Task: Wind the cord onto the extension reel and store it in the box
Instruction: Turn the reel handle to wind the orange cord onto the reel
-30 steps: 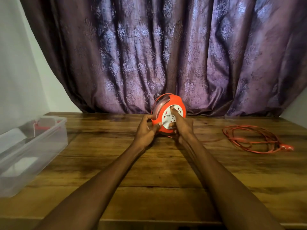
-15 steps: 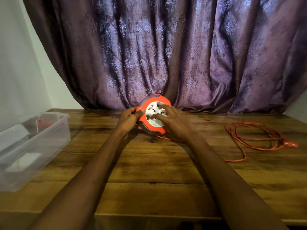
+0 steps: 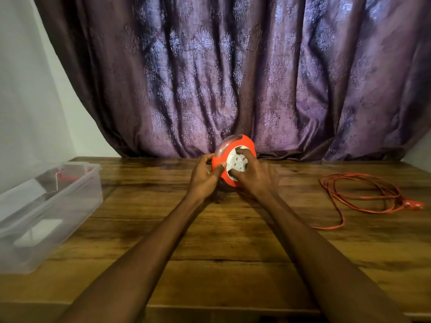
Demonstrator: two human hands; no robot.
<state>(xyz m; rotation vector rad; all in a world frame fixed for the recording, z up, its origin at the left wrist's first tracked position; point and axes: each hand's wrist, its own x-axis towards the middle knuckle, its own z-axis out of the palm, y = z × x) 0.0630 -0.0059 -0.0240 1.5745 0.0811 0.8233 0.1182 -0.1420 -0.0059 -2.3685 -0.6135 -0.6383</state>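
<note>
An orange extension reel [image 3: 242, 142] with a white socket face stands upright at the back middle of the wooden table [image 3: 221, 241]. My left hand [image 3: 205, 179] grips its left rim, thumb on the orange front. My right hand [image 3: 253, 176] holds the white centre disc, fingers curled over it. The loose orange cord [image 3: 359, 194] lies in loops on the right of the table, its plug at the far right, and one strand trails back toward the reel, hidden under my right forearm. A clear plastic box [image 3: 46, 213] stands open at the left.
A purple patterned curtain [image 3: 233, 78] hangs right behind the reel, down to the table's back edge. A white wall is at the left. The box holds something red near its far end and white labels. The table's front edge is close to me.
The reel's white disc has turned under my right hand, whose fingers moved round it. The cord's trailing strand has drawn out into a longer loop toward the reel. The view shifted slightly.
</note>
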